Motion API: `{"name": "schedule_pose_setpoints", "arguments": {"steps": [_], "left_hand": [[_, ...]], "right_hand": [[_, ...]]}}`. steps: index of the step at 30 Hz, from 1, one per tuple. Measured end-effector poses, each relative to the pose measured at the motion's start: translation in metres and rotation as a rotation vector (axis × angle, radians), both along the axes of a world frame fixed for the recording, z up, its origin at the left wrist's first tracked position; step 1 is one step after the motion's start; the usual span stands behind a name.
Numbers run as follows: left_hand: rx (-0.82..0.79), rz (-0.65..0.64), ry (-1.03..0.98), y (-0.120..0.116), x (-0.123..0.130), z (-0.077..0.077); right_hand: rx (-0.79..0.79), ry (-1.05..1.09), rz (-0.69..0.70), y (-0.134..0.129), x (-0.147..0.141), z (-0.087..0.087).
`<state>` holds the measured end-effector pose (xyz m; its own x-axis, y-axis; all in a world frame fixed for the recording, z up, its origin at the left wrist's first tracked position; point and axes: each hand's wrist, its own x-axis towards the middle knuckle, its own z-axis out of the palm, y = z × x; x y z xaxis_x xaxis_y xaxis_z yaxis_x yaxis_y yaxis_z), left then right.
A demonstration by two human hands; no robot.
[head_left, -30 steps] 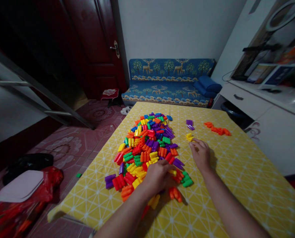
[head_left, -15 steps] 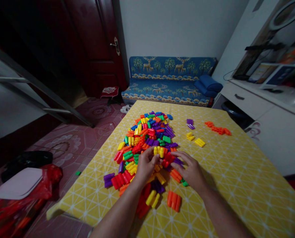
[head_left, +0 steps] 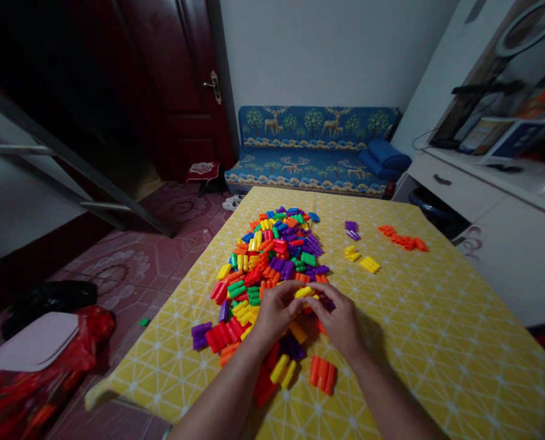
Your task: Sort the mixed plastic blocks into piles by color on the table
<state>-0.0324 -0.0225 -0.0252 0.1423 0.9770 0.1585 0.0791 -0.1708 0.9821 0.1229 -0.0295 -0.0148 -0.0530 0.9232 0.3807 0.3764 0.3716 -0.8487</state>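
Observation:
Over the near part of a heap of colourful plastic building blocks (head_left: 279,247), my left hand (head_left: 276,310) and my right hand (head_left: 339,315) meet. Between their fingertips they grip a yellow plastic block (head_left: 304,293) made of joined tubes. Both hands are closed on it, and the fingers partly hide it. An orange block (head_left: 322,374) lies on the cloth just below my right hand. Close to my left forearm is another yellow block (head_left: 282,370). A purple block (head_left: 201,335) rests at the heap's left edge.
A yellow patterned cloth (head_left: 419,342) covers the table. On its right side lie a row of orange blocks (head_left: 403,238), two yellow blocks (head_left: 370,264) and a purple pair (head_left: 352,229). Beyond the table stands a blue sofa (head_left: 318,162); a white cabinet (head_left: 496,244) is at the right.
My right hand has moved left to meet my left hand and now grips the yellow block too. The block has turned from upright to lying more sideways.

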Motion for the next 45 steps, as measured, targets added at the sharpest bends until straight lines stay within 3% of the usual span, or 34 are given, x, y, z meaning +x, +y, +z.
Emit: {"name": "schedule_pose_setpoints", "arguments": {"steps": [5,8,11,15,18,21,24,26,30,40,42,45], "left_hand": [[0.043,0.033,0.189,-0.001,-0.001,0.004],[0.065,0.072,0.193,0.000,-0.001,0.004],[0.094,0.069,0.236,0.002,-0.001,0.000],[0.133,0.053,0.297,0.002,-0.001,-0.001],[0.195,-0.005,0.350,0.001,-0.002,0.001],[0.244,-0.028,0.401,0.001,-0.002,0.003],[0.229,-0.005,0.408,0.002,-0.002,0.001],[0.221,0.003,0.405,0.002,-0.001,0.000],[0.227,-0.002,0.386,0.002,0.000,-0.002],[0.261,-0.009,0.374,0.002,-0.001,0.000],[0.259,0.000,0.370,0.002,-0.001,0.001],[0.269,0.027,0.357,0.002,-0.002,0.001]], "right_hand": [[-0.065,0.039,-0.011,0.008,0.014,-0.002],[0.024,-0.022,-0.236,0.032,0.049,-0.008],[0.202,-0.326,-0.479,0.056,0.096,-0.022],[0.253,-0.712,-0.449,0.064,0.132,-0.040],[0.359,-0.677,-0.427,0.054,0.121,-0.038],[0.387,-0.547,-0.263,0.038,0.092,-0.023],[0.226,-0.598,-0.023,0.023,0.061,-0.009],[0.106,-0.720,0.050,0.015,0.044,-0.004],[0.024,-0.862,0.058,0.008,0.024,-0.001],[-0.029,-0.709,0.091,0.021,0.028,-0.014],[-0.059,-0.602,0.068,0.023,0.026,-0.013],[-0.158,-0.222,-0.009,0.023,0.017,-0.007]]}}
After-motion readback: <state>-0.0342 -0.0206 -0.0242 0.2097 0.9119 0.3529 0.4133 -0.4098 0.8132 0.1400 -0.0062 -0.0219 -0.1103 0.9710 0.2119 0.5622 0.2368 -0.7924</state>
